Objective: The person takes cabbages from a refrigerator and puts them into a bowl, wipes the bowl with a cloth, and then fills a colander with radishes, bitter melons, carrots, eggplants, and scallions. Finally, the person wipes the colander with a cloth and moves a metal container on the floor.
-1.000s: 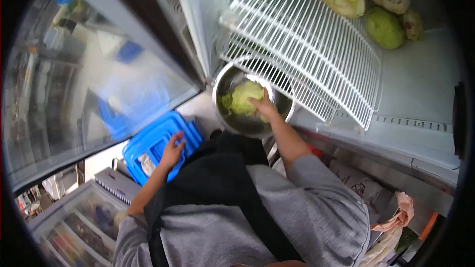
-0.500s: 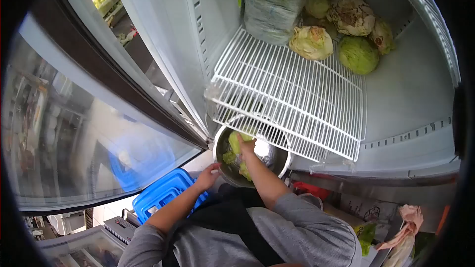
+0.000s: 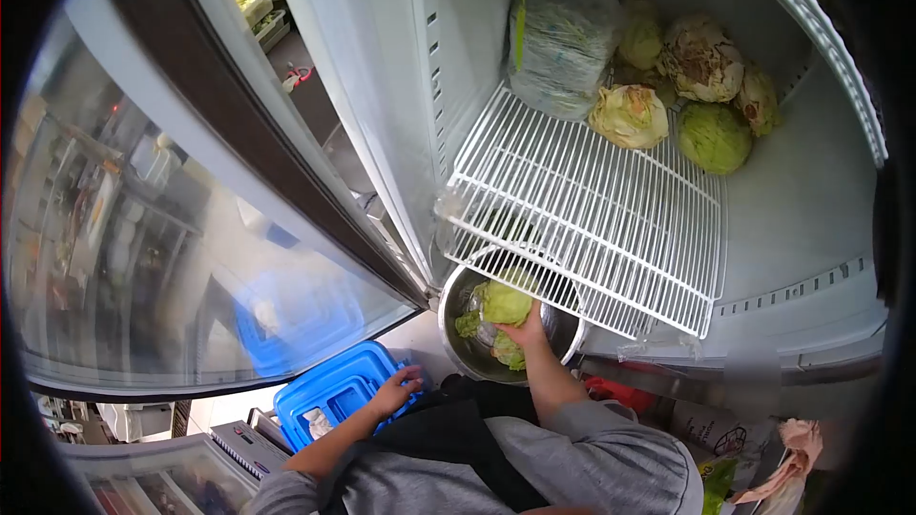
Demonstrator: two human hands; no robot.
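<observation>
My right hand (image 3: 525, 327) is closed around a pale green head of lettuce (image 3: 506, 305) over a round steel bowl (image 3: 459, 348). Loose lettuce pieces (image 3: 508, 351) lie inside the bowl, whose far part sits under the wire shelf. My left hand (image 3: 401, 385) holds nothing; its fingers are apart, above the right edge of a blue plastic lid or crate (image 3: 348, 369). The fingertips point toward the bowl without touching it.
The white wire shelf (image 3: 582, 219) of an upright fridge reaches out over the bowl. At its back stand a plastic-wrapped bundle (image 3: 563, 48), a green cabbage (image 3: 714, 138) and several browned heads (image 3: 701, 57). The glass door (image 3: 191, 257) stands open on the left.
My right hand has raised and turned the lettuce, which now shows more fully above the bowl. My left hand has drawn back from the bowl's rim. The view has shifted.
</observation>
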